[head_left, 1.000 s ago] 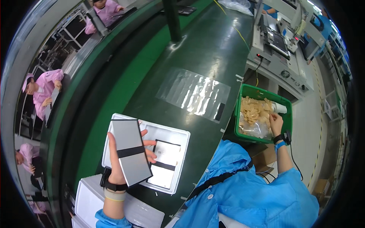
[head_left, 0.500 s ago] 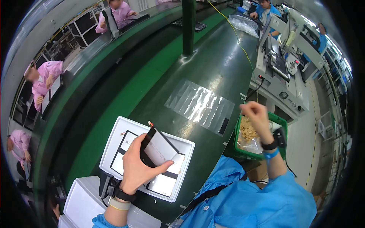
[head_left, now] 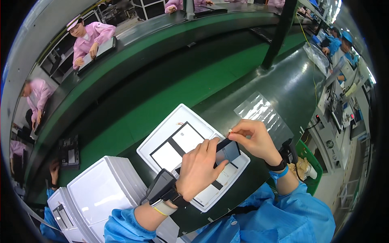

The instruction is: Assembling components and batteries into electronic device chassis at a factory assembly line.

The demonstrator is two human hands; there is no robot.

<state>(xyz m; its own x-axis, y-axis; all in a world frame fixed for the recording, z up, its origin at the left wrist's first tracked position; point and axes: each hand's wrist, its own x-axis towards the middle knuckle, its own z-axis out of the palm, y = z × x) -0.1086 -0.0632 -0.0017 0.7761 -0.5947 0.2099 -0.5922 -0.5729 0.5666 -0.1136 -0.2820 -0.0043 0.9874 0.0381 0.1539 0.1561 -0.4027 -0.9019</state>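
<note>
Two hands at work over a white tray (head_left: pixel 166 123). The left hand (head_left: pixel 198 168) lies back upward, fingers together and pointing away, thumb spread across the near face; its grip is narrow around a dark-edged panel (head_left: pixel 229 152), tilted above the tray's right-hand part. The right hand (head_left: pixel 255 141) comes in from the right with bent wrist, thumb and index finger pinched on a small white connector (head_left: pixel 230 131) at the panel's upper end. In the tray, a flat panel (head_left: pixel 188 137), white with a black band, bears a small square mark too fine to read. The dark table (head_left: pixel 214 109) extends beyond the tray's far rim to a clear plastic bag (head_left: pixel 259 108), near the right hand. Stacked white trays (head_left: pixel 101 182) stand close on the left; a green bin (head_left: pixel 313 155) lies past the table's right edge.
</note>
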